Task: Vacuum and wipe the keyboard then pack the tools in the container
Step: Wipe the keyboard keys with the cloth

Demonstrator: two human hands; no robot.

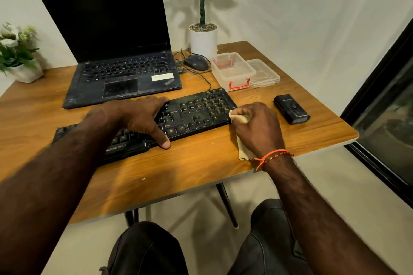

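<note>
We have a single view, from a wide-angle camera worn on the person's head, so no second view shares the scene. We look forward and steeply down from close above the brown wood-grain table (156, 176), whose near edge runs across the middle of the frame with the person's dark-trousered knees (147, 250) below it. Both forearms reach in from the bottom corners. We face the far pale wall (301, 18), where the open black laptop (111, 47) stands far left. The wide lens bends the dark window frame (380, 96) at the right edge.
</note>
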